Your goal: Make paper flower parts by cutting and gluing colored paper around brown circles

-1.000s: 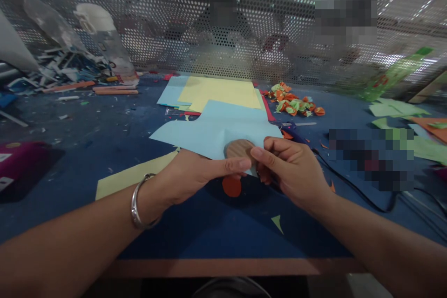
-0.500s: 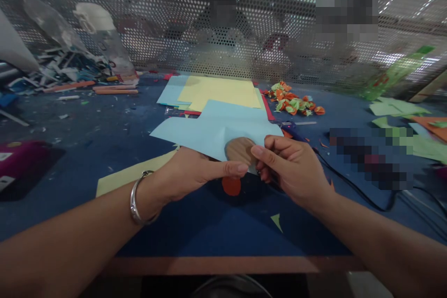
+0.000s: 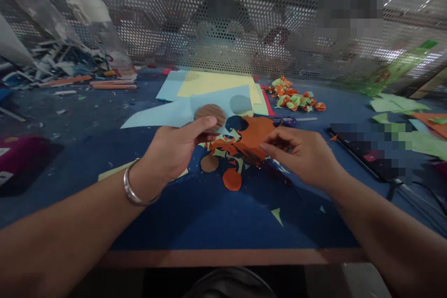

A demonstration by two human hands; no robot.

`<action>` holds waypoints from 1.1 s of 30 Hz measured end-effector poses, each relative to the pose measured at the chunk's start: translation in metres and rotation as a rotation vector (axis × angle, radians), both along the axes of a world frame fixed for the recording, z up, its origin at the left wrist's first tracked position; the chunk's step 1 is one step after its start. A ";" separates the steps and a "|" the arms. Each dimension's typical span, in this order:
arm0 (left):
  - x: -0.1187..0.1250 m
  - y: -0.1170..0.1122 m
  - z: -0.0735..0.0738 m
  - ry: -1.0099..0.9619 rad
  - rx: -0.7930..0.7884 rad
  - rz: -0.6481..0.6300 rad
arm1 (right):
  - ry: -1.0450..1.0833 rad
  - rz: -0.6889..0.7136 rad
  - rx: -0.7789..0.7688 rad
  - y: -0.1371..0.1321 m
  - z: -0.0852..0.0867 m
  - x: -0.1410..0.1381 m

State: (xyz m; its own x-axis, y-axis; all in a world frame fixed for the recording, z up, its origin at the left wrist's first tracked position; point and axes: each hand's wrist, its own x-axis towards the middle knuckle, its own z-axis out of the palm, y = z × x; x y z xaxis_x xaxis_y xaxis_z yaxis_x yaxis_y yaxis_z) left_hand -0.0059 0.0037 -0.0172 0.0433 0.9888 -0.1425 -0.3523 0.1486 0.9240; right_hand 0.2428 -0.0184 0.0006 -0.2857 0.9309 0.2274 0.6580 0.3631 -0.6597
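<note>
My left hand (image 3: 174, 149) is closed on a sheet of light blue paper (image 3: 157, 114), its thumb pressing a round wooden disc (image 3: 205, 112) against the sheet. My right hand (image 3: 300, 153) hovers beside an orange paper offcut (image 3: 256, 132) with round cut-outs. Its thumb and fingers are curled together; whether they pinch the offcut or something small, I cannot make out. Under the hands are orange and pale green scraps. Nearer me lie a brown disc (image 3: 209, 164) and an orange paper round (image 3: 232, 180). A dark object (image 3: 281, 176) below my right hand is blurred.
Yellow sheets (image 3: 216, 84) lie at the back, beside crumpled orange and green paper pieces (image 3: 293, 98). A purple cutter (image 3: 286, 121) rests to their front. A bottle (image 3: 108, 37) stands back left; a dark phone-like object (image 3: 363, 149) with a cable is right. A perforated metal screen rises behind.
My left hand has moved left and slightly away with the blue paper and disc. My right hand has come apart from them, toward the right. The orange offcut and scraps beneath now show.
</note>
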 end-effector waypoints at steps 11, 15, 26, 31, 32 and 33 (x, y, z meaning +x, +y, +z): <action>0.010 -0.003 0.001 -0.112 -0.049 -0.032 | -0.583 0.159 -0.145 -0.004 0.006 0.003; 0.012 -0.004 0.001 -0.114 -0.061 -0.003 | -0.613 0.156 -0.140 -0.005 0.007 0.001; 0.015 -0.004 0.001 -0.103 -0.126 -0.014 | -0.689 0.207 0.039 -0.012 0.004 -0.001; 0.015 -0.004 -0.001 -0.081 -0.129 -0.008 | -0.531 0.175 -0.037 -0.007 0.005 0.002; 0.015 -0.004 -0.001 -0.079 -0.133 -0.011 | -0.483 0.177 -0.041 -0.006 0.006 0.002; 0.015 -0.004 -0.001 -0.076 -0.142 -0.013 | -0.437 0.177 -0.046 -0.006 0.006 0.002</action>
State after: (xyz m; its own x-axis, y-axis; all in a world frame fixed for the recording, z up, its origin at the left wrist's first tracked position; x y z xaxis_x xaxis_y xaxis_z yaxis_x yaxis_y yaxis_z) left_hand 0.0090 -0.0008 -0.0187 0.0716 0.9583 -0.2766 -0.4176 0.2806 0.8642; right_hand 0.2447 -0.0245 0.0071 -0.5007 0.8656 0.0106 0.8082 0.4718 -0.3524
